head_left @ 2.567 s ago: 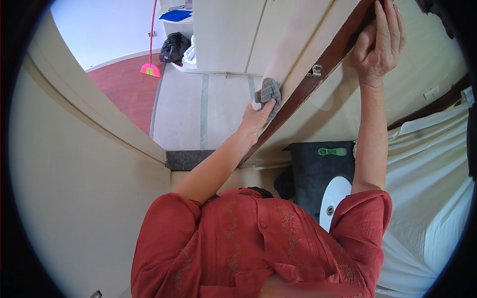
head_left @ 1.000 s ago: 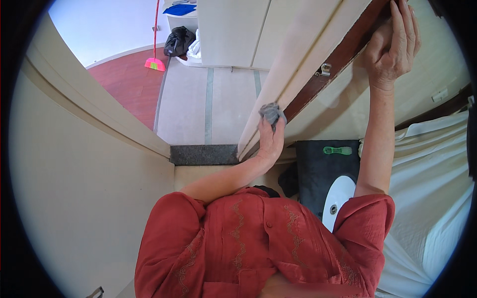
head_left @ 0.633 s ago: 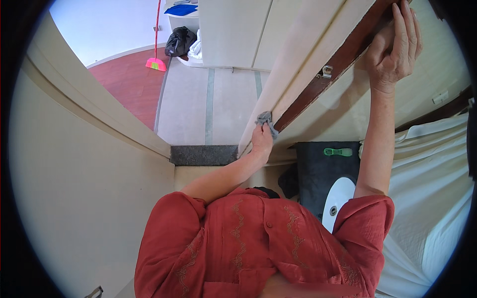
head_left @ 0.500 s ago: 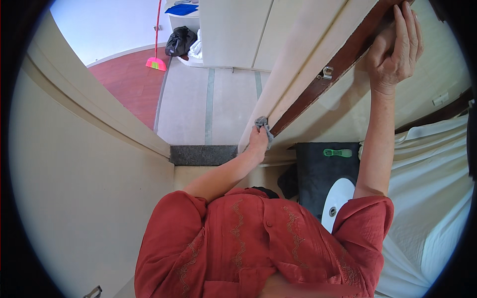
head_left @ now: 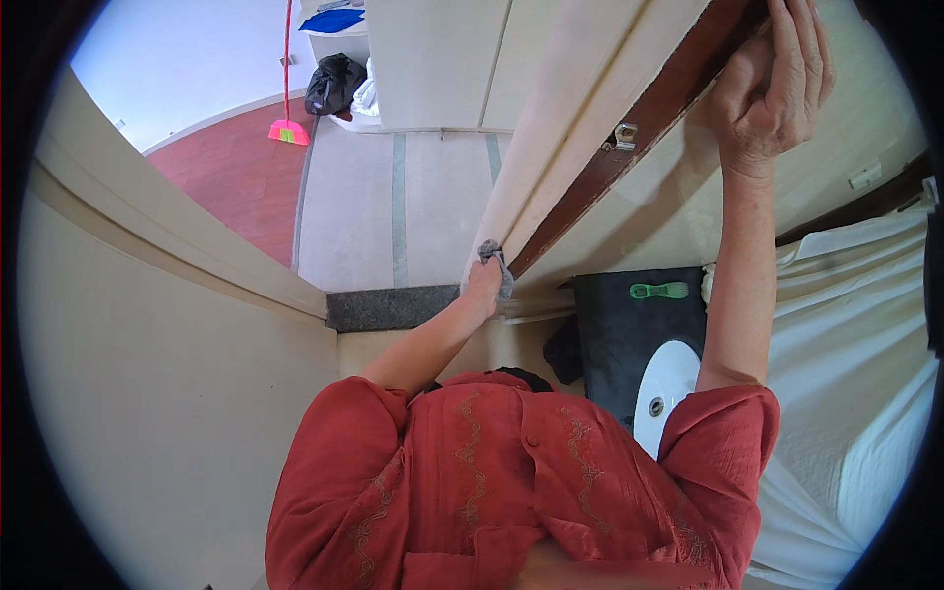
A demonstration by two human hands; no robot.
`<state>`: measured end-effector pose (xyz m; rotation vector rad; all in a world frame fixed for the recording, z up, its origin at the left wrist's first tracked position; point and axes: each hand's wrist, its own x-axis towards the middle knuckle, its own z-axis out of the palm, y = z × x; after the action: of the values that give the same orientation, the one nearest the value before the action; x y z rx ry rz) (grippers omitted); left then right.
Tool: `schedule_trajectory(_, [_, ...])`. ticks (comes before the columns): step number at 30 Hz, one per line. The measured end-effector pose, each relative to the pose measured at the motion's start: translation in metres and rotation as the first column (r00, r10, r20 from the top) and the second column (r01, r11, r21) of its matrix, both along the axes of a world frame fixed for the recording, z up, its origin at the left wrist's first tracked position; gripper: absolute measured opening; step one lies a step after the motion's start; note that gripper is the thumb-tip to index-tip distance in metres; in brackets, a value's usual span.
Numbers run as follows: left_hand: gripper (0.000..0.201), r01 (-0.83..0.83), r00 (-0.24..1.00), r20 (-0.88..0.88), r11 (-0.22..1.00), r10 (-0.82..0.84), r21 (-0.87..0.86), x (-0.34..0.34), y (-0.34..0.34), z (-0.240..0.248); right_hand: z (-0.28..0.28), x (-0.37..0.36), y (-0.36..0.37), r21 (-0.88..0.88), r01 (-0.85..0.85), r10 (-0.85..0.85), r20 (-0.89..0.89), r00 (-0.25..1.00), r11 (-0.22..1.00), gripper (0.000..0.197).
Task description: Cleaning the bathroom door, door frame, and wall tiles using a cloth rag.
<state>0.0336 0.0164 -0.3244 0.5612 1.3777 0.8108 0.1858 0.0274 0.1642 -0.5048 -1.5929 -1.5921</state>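
My left hand (head_left: 480, 288) is closed round a crumpled grey cloth (head_left: 491, 253), which presses against the cream door frame (head_left: 551, 167) near the lower end of its brown inner strip (head_left: 600, 181). My right hand (head_left: 777, 98) is raised at the upper right, its fingers stretched out and lying against the pale wall panel beside the top of that strip. It holds nothing that I can see. A small metal strike plate (head_left: 622, 137) sits on the brown strip between my two hands.
A dark counter (head_left: 619, 344) carries a green-handled brush (head_left: 659, 291) and a white basin (head_left: 664, 393). White curtain cloth (head_left: 846, 324) hangs at right. Left stands a cream door (head_left: 167, 324). Beyond the dark stone threshold (head_left: 388, 309) are a pink broom (head_left: 288, 132) and black bag (head_left: 334, 84).
The whole view has shifted slightly. My left hand and the cloth have slid a little lower along the door frame. My right hand stays against the panel.
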Motion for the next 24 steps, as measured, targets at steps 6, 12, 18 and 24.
schedule_trajectory(6, [0.032, -0.015, 0.99, 0.138, 0.992, -0.002, 0.125, 0.011, -0.029, 0.093, 0.003, 0.01, -0.009, 0.003, 0.046, -0.046, -0.001, 0.999, 0.999, 0.04])
schedule_trajectory(12, [0.028, -0.061, 0.993, 0.114, 0.897, 0.012, 0.439, -0.007, -0.05, 0.153, -0.001, -0.004, 0.002, 0.003, -0.06, 0.06, -0.023, 0.998, 0.998, 0.038])
schedule_trajectory(18, [0.058, 0.047, 0.999, -0.038, 0.683, -0.028, 0.728, -0.021, -0.06, 0.164, 0.003, -0.009, -0.002, -0.025, -0.11, 0.108, -0.047, 0.993, 0.994, 0.038])
schedule_trajectory(24, [0.058, 0.05, 0.997, 0.003, 0.656, -0.079, 0.753, -0.049, -0.077, 0.192, -0.04, -0.047, -0.05, -0.331, -0.281, 0.202, -0.255, 0.946, 0.901, 0.038])
